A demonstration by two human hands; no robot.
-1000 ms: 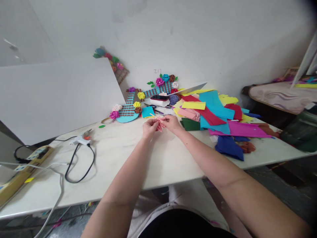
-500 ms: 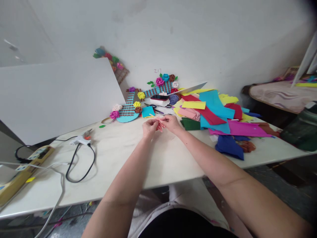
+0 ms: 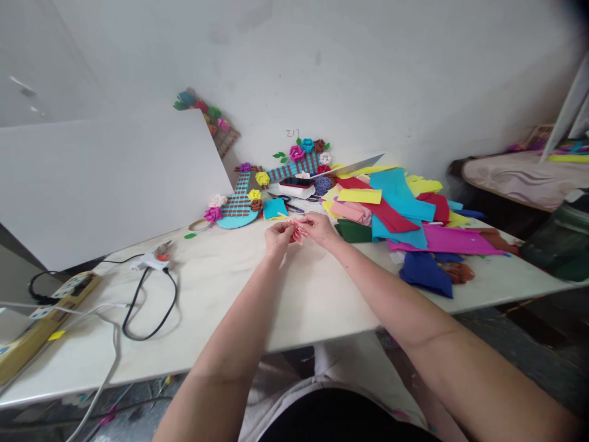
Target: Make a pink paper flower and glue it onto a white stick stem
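Observation:
Both hands meet above the white table [image 3: 221, 288], fingers pinched around a small pink paper flower [image 3: 297, 234]. My left hand [image 3: 278, 237] grips it from the left side, closed, with the thumb towards the middle. From the right, my right hand [image 3: 317, 228] pinches the petals between thumb and fingers. A thin pale strip pokes out above the fingers; the flower's inner part is hidden by them. Just beyond the hands lies a turquoise paper square [image 3: 275, 208] with yellow beneath it. Finished paper flowers adorn a blue-and-brown woven shape [image 3: 239, 205] behind.
Coloured crepe paper [image 3: 400, 199] is heaped on the right. A phone [image 3: 297, 182] rests on a white box at the back. On the left are a glue gun [image 3: 154, 261] with a black cord, a tape roll [image 3: 199, 225], a power strip [image 3: 50, 316] and a large white board [image 3: 115, 184].
The hands stay in nearly the same place on the pink paper flower, with only slight finger movement. Nothing else on the table has visibly moved.

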